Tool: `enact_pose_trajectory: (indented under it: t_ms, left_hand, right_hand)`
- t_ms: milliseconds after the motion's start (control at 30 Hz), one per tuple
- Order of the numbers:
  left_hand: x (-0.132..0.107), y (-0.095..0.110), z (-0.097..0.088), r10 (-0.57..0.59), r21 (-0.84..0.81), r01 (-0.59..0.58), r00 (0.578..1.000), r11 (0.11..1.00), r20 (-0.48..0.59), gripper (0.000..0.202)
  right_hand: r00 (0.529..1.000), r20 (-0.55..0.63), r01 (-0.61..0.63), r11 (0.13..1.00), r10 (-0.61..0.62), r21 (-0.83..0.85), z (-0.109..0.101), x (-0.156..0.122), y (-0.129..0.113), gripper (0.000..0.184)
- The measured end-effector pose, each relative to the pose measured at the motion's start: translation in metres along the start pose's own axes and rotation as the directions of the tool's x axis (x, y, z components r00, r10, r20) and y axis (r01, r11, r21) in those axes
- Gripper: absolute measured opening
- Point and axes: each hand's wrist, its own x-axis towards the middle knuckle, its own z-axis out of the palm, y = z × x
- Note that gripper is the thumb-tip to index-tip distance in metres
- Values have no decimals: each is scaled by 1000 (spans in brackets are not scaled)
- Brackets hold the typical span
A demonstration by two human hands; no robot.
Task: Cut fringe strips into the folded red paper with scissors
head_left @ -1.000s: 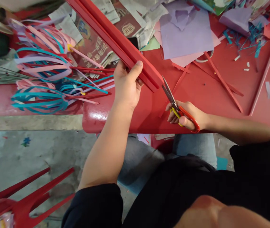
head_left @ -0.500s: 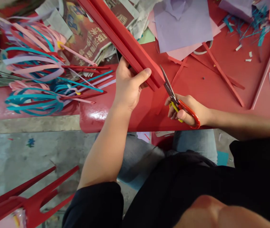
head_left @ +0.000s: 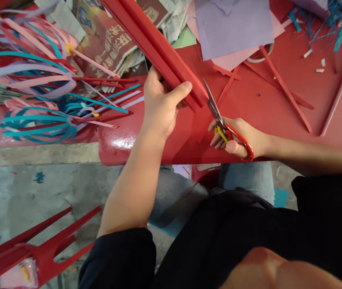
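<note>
Folded red paper stack (head_left: 159, 44), slanting over the red desk (head_left: 279, 116).
Left hand (head_left: 160, 106) fingers clamped on its near end; right hand (head_left: 243, 138) fingers closed through red-handled steel scissors (head_left: 219, 118), blades at its edge. Cutting step judged in hand; calls for steady blade alignment.

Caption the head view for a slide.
The left hand grips folded red paper while the right hand holds red-handled scissors at its end, over a red table.

Long folded red paper (head_left: 159, 48) slants away over the red table's (head_left: 282, 116) near edge, red-and-yellow-handled steel scissors (head_left: 216, 114) right at its lower end.
</note>
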Motion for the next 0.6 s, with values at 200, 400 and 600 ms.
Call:
enact_pose_trajectory:
  t_ms: [200, 400, 600]
  left_hand:
    - [-2, 4, 6, 14, -63, -15, 1000, 998, -18, 56]
    - [2, -4, -1, 15, -22, -15, 1000, 1000, 9, 57]
    - [4, -7, -6, 20, 16, -22, 997, 1000, 74, 50]
  right_hand:
    - [1000, 7, 29, 999, -29, -27, 0, 0, 1, 84]
    - [999, -22, 37, 997, -39, -60, 1, 1, -5, 87]
    - [999, -32, 41, 996, -43, -81, 2, 3, -10, 86]
